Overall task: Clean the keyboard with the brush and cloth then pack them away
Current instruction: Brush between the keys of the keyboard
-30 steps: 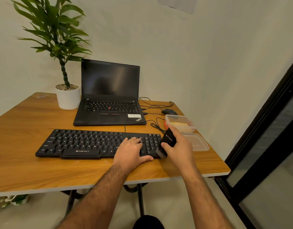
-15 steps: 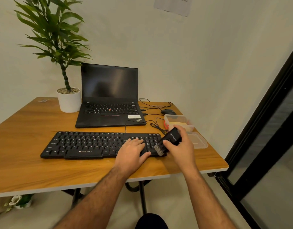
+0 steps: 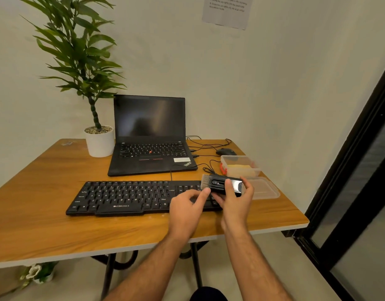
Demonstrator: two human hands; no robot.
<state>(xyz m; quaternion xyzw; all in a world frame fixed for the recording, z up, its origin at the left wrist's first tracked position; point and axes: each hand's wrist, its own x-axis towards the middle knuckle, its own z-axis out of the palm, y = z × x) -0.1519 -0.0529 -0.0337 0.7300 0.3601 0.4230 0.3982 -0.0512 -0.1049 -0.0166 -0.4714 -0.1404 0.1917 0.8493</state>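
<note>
- Your right hand (image 3: 235, 199) grips the brush (image 3: 222, 185) by its black body, bristles pointing left, lifted just above the right end of the keyboard (image 3: 130, 197).
- Your left hand (image 3: 187, 205) is loosely open, one fingertip touching the brush's bristle end.
- Tilt the bristles down and sweep along the key rows, steadying the keyboard.
- The cloth looks folded inside the clear box (image 3: 239, 166), right of the keyboard.
- The wooden table (image 3: 46, 231) stands in a wall corner.
</note>
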